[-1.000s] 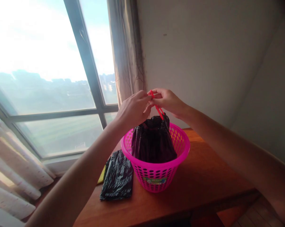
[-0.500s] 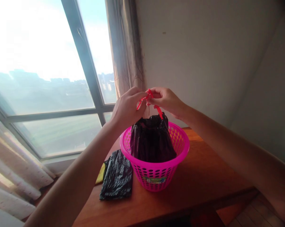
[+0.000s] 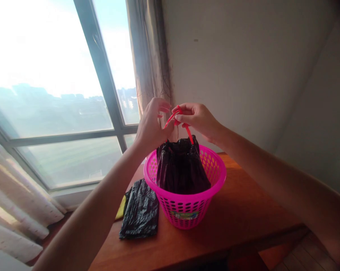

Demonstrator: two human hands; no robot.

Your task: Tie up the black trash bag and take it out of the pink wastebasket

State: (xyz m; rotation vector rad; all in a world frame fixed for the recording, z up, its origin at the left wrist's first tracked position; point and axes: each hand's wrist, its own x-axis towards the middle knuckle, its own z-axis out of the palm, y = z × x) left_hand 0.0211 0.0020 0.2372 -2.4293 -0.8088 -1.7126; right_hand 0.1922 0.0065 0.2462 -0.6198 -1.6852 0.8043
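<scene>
A black garbage bag point(image 3: 182, 165) rises out of a pink perforated plastic basket point(image 3: 184, 197), its mouth gathered. The bag's red drawstring point(image 3: 188, 134) stretches up from that mouth in loops. My right hand point(image 3: 199, 117) pinches the drawstring between thumb and fingers above the basket. Close beside it, my left hand point(image 3: 153, 122) has its fingers lifted and apart from its thumb. The left thumb lies against the red loop; whether it presses on it I cannot tell.
The basket stands on a brown wooden table point(image 3: 243, 195). Left of it lies a folded black plastic bag point(image 3: 141, 210), with a yellow item point(image 3: 120, 209) partly under it. A window point(image 3: 59, 113) and curtains point(image 3: 153, 56) are at the left, a wall behind.
My left fingers have opened and lifted off the drawstring where they were pinching. The right hand keeps its pinch in nearly the same spot.
</scene>
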